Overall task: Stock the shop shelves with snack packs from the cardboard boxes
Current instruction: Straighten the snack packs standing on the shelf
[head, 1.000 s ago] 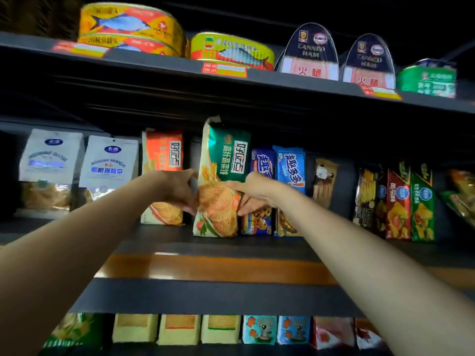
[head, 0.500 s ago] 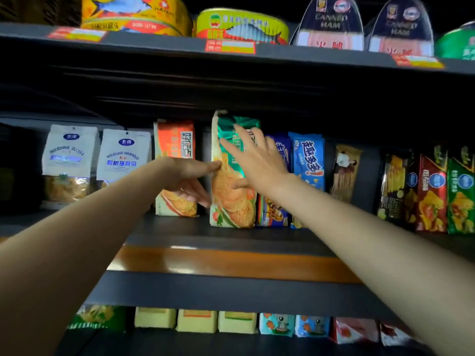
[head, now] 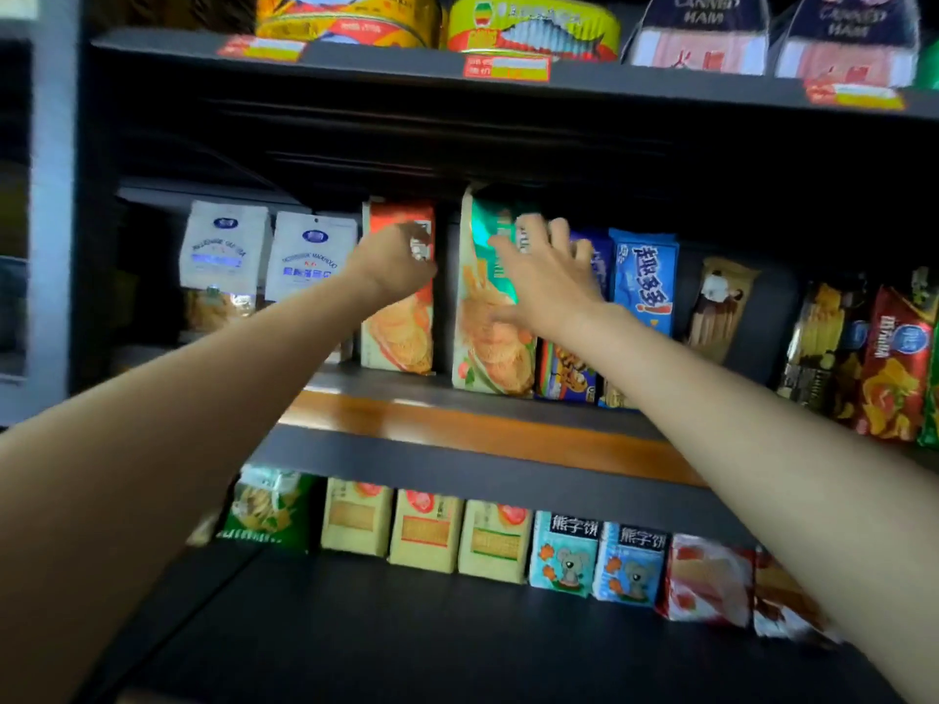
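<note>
A tall green biscuit pack [head: 482, 348] stands upright on the middle shelf [head: 457, 429], between an orange biscuit pack [head: 396, 337] and blue cookie packs [head: 643, 282]. My right hand [head: 546, 282] lies flat on the green pack's front with its fingers spread. My left hand [head: 394, 266] is at the upper right part of the orange pack, with its fingers curled at that pack's edge; the frame is blurred there. No cardboard box is in view.
White pouches [head: 223, 246] stand left of the orange pack. Red and green snack packs [head: 894, 368] fill the shelf's right end. Fish tins [head: 533, 22] and ham tins sit on the top shelf. Yellow and blue packs [head: 427, 538] line the lower shelf.
My left hand left the green pack's side and moved up and left onto the orange pack. My right hand stays spread on the green pack. The camera shifted, showing more of the lower shelf.
</note>
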{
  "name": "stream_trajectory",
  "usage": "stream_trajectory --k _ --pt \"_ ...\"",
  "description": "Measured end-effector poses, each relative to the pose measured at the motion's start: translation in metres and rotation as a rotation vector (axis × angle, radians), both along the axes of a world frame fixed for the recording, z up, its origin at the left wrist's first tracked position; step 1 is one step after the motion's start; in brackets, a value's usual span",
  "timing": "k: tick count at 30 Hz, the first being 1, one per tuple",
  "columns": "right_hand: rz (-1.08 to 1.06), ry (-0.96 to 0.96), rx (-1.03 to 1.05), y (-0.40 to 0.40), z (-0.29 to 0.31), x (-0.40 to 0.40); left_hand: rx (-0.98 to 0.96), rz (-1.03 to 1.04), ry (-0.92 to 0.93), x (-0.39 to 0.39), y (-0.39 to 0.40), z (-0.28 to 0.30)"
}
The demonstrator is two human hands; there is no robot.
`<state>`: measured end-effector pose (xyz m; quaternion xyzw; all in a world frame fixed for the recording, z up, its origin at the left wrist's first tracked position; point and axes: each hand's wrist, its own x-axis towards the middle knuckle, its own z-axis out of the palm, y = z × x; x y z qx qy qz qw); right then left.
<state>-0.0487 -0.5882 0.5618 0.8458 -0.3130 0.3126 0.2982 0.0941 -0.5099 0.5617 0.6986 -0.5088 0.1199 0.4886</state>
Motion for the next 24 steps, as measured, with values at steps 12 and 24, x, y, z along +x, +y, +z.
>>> stream_trajectory --k 12,24 --pt "0.89 -0.406 0.01 0.182 -0.084 0.096 -0.473 0.512 -0.005 0.065 0.236 -0.159" --pt "0.629 0.695 0.947 0.358 -0.458 0.245 0.417 0.866 0.587 0.129 0.505 -0.479"
